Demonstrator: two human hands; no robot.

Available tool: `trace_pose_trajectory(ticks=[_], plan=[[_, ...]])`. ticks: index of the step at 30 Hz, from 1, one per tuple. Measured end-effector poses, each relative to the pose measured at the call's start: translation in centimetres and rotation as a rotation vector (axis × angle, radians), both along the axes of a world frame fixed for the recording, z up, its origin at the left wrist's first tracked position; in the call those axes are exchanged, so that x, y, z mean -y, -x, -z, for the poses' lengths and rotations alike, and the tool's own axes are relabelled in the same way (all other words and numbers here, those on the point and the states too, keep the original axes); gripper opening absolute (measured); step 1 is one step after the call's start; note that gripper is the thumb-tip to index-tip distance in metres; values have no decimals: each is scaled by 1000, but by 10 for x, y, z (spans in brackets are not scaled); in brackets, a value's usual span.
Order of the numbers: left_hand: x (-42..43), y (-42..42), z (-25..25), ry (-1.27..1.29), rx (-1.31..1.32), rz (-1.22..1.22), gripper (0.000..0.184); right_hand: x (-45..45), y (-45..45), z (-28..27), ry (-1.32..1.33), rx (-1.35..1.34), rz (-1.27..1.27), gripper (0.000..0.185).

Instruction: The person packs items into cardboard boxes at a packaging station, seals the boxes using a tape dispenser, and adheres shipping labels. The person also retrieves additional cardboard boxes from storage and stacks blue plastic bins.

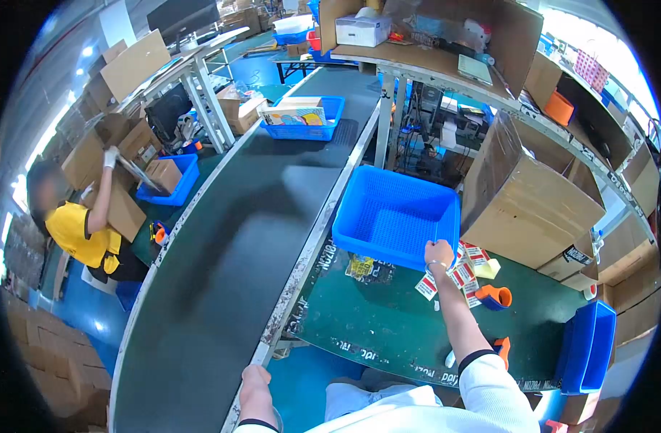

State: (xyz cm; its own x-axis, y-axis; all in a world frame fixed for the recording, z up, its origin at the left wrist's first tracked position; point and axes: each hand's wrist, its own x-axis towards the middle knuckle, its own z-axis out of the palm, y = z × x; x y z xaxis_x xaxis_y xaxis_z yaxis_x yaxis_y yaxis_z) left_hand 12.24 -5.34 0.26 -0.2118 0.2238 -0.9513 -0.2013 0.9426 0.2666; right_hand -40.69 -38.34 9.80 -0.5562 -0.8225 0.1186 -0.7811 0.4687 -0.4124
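One blue rectangular plastic basket [392, 216], far left on green counter [366, 317]; my right hand [439, 253] clamped on its near rim. My left hand [255, 377], apart, on whitish metal conveyor rail [287, 303]; grip unclear.

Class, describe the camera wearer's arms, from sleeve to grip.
The right sleeve is short and white with a black edge; what shows of the left sleeve matches. A thin, pale bracelet sits behind the right grip. Both it and the left grip are gloveless.
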Motion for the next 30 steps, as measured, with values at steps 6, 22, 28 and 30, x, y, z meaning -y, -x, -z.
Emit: trace_pose_trajectory(ticks=[6, 22, 28, 30], plan=[[26, 41, -77, -55, -119, 108, 27, 0, 0, -1, -16, 22, 18, 35], [2, 6, 3, 365, 514, -1735, 32, -2, -2, -2, -4, 7, -3, 35], [14, 22, -38, 493, 526, -1833, 31, -2, 0, 0, 46, -3, -34, 34], [15, 23, -40, 532, 537, -1872, 31, -2, 0, 1, 38, 21, -34, 32]])
